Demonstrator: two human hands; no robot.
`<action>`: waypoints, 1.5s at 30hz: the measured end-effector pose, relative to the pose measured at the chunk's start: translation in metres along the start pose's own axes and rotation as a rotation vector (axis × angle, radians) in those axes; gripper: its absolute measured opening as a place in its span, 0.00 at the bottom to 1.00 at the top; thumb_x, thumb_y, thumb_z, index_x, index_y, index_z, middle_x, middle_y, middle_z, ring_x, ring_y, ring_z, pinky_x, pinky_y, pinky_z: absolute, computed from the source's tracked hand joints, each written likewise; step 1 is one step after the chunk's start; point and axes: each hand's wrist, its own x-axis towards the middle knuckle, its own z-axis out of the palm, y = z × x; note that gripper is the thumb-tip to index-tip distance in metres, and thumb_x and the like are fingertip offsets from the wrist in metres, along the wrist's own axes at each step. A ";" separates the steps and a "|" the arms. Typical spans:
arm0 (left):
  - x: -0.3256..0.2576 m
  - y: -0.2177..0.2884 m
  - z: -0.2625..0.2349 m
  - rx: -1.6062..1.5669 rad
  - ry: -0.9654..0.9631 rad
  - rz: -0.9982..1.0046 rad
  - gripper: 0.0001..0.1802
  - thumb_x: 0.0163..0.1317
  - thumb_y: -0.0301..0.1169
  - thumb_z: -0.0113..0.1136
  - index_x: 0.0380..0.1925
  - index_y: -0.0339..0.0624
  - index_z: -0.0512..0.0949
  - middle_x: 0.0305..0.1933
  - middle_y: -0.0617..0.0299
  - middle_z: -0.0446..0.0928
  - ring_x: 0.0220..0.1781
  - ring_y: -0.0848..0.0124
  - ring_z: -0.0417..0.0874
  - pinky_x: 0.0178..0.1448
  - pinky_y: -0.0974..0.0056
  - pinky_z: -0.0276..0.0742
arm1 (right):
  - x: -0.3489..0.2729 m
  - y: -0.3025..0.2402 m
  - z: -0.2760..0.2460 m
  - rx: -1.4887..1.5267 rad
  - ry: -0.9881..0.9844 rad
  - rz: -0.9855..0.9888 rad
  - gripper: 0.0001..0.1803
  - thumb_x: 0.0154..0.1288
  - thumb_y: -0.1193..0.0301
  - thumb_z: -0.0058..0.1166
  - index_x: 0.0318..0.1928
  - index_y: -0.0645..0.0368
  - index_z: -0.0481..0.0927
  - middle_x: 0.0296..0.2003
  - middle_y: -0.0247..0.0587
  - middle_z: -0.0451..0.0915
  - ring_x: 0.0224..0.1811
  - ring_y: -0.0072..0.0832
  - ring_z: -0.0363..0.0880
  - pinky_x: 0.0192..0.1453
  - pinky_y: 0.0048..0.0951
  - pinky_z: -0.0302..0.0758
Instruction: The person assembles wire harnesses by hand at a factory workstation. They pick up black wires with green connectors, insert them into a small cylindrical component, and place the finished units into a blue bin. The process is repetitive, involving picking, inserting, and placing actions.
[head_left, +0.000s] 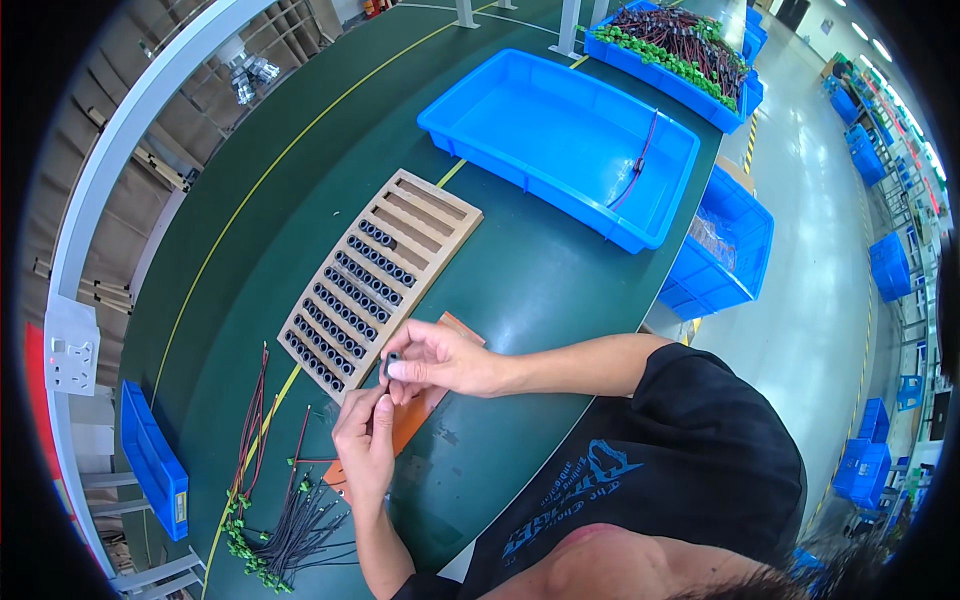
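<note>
My right hand (440, 362) pinches a small black cylindrical part (391, 361) between thumb and fingertips. Just below it, my left hand (366, 436) is closed, its fingertips meeting those of the right. A thin cable (314, 460) with a red wire runs out from beside the left hand; the piece between its fingers is mostly hidden. Both hands are over an orange strip (412, 425) at the near end of a wooden rack (448, 240). Several rows of black ring-shaped parts (352, 290) fill the rack's nearer slots.
Loose cables with green connectors (262, 550) lie at the lower left, near a small blue tray (150, 455). A large blue tray (560, 190) holds one cable with a black part (640, 165). Beyond it, a blue bin (665, 72) is heaped with cables. Another blue bin (715, 250) stands off the table's right edge.
</note>
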 end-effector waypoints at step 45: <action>-0.075 -0.029 -0.034 -0.479 0.169 -0.394 0.11 0.68 0.17 0.66 0.49 0.29 0.82 0.48 0.51 0.86 0.51 0.63 0.89 0.54 0.62 0.88 | 0.004 0.010 -0.001 0.053 -0.041 0.022 0.12 0.82 0.72 0.49 0.60 0.61 0.73 0.49 0.50 0.84 0.48 0.30 0.88 0.55 0.32 0.87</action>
